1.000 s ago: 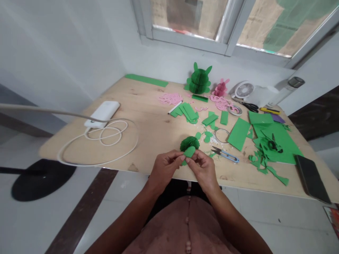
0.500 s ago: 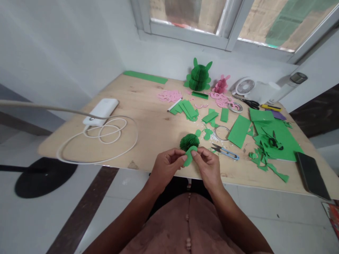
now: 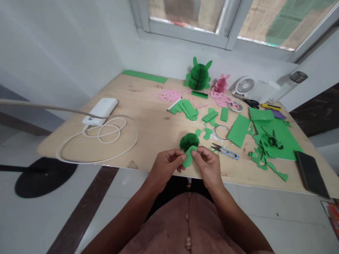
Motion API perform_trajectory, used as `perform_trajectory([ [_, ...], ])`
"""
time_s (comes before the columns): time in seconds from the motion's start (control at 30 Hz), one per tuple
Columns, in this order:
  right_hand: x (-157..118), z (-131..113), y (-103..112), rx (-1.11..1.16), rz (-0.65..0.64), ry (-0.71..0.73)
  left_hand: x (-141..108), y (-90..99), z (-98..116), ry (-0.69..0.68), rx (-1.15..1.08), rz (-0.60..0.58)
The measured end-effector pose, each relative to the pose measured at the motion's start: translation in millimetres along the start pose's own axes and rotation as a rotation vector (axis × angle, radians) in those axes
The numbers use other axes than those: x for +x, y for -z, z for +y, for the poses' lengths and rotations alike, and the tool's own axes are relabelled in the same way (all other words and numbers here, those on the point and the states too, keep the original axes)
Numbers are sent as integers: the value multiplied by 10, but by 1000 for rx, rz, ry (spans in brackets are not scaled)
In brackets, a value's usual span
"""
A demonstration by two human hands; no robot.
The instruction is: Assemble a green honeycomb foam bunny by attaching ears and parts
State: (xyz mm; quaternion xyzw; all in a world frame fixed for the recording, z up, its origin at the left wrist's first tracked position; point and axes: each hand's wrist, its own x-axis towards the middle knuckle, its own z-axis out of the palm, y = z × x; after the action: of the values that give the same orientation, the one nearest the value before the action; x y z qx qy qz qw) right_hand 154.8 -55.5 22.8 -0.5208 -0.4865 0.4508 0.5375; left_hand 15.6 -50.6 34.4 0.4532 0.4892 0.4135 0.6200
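Observation:
A small green paper oval (image 3: 189, 157) is pinched between both hands near the table's front edge. My left hand (image 3: 168, 164) grips its left side with thumb and fingers. On the right side, my right hand (image 3: 208, 163) holds its upper end under the thumb. Just beyond the oval lies a dark green pleated paper ball (image 3: 189, 141), partly covered by it. Blue-handled thread snips (image 3: 228, 152) rest to the right of my right hand. Small green paper pieces (image 3: 208, 133) and a tape ring (image 3: 221, 133) lie behind the snips.
A green paper figure (image 3: 199, 76) and a pink one (image 3: 221, 84) stand at the back of the table (image 3: 106, 151). Green sheets (image 3: 286, 141), scraps and a phone (image 3: 312, 174) lie at right. A white power bank (image 3: 102, 111) with a looped cable sits at left.
The green oval has tilted slightly in my fingers, showing a little more of its face. Both hands stay in almost the same place.

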Motion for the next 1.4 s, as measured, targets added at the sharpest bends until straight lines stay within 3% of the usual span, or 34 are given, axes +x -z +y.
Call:
perform_trajectory([
  [0.6,0,-9,21,-43,-40,18,62,2,15,-43,3,30],
  [0.7,46,-3,231,-145,30,72,63,7,7,-33,-76,91],
  [0.87,134,176,940,-595,220,248,104,49,-29,-54,-299,208],
  [1.0,170,365,1351,-1096,123,375,150,62,-24,-42,-423,229],
  [1.17,270,445,1460,-1372,-27,411,177,61,22,-24,-478,215],
  [1.4,375,442,1528,-1369,-132,335,234,71,119,-45,-532,239],
])
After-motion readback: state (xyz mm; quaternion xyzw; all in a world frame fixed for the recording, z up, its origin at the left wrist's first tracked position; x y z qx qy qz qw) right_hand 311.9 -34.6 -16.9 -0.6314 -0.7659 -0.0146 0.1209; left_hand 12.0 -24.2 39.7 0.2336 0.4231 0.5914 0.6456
